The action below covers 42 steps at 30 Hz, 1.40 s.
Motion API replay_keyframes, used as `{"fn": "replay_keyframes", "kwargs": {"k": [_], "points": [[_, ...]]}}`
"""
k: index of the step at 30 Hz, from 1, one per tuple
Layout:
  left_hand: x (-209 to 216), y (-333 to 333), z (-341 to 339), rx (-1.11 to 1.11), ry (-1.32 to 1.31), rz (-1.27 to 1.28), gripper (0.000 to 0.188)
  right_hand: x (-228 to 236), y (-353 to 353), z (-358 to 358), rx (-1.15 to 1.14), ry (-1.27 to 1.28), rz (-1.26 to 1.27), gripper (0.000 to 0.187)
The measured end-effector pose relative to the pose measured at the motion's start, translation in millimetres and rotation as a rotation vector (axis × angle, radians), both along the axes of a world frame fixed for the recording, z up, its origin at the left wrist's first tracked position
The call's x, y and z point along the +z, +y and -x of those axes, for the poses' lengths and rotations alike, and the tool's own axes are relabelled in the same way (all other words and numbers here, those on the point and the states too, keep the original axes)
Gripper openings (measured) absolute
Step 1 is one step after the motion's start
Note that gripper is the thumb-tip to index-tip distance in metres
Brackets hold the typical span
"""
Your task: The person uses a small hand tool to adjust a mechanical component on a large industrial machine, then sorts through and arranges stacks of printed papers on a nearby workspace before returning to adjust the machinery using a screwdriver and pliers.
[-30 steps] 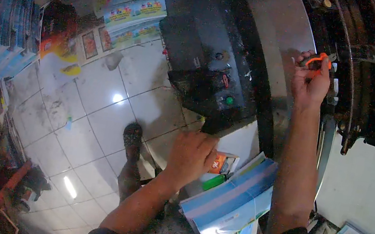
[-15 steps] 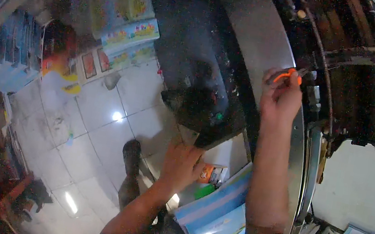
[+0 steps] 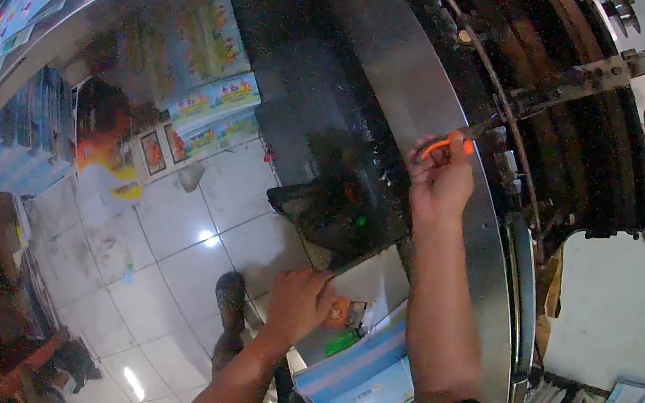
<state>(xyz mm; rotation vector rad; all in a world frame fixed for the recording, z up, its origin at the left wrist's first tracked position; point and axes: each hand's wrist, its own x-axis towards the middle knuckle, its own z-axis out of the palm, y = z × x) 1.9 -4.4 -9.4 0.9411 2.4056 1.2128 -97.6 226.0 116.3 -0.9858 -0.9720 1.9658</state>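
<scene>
My right hand [image 3: 442,184] is closed around an orange-handled tool [image 3: 446,146], whose dark end reaches toward the black machine [image 3: 559,157]. Its exact kind is hard to make out, as my fingers cover part of it. Lower and to the left, my left hand [image 3: 298,301] has its fingers curled over the corner of a pale shelf [image 3: 378,276]. Just right of that hand, an orange and white small box [image 3: 346,314] and a green object [image 3: 343,341] lie on the shelf.
A curved metal rail [image 3: 449,68] runs beside a dark trough [image 3: 313,105]. Printed sheets are stacked [image 3: 216,96] beyond it, with blue-white stacks [image 3: 14,138] farther left. A person [image 3: 104,146] is low by the tiled floor [image 3: 164,217]. Blue-striped sheets [image 3: 351,379] lie near my body.
The whole view has shifted, so the machine and my right hand sit farther left in the picture. My right hand still grips the tool, and my left hand stays at the shelf corner.
</scene>
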Motion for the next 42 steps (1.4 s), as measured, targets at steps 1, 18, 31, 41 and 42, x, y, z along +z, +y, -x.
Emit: {"fn": "replay_keyframes", "kwargs": {"k": [1,18,31,41,42], "points": [[0,0,0,0.014,0.01,-0.008,0.025,0,2,-1,-0.001,0.003,-0.001,0.022],[-4,-2,0,-0.003,0.051,0.003,0.024,-31,6,2,-0.069,-0.011,0.072,0.019],[5,-3,2,-0.024,0.021,0.017,0.031,-61,-3,-3,-0.028,-0.08,0.071,0.019],[-1,-2,-2,-0.023,-0.002,0.031,0.029,-123,-49,-18,1.256,-0.938,-0.184,0.016],[-4,-5,-2,-0.022,-0.005,0.038,0.029,-105,-61,-18,1.513,-1.126,-0.502,0.018]]}}
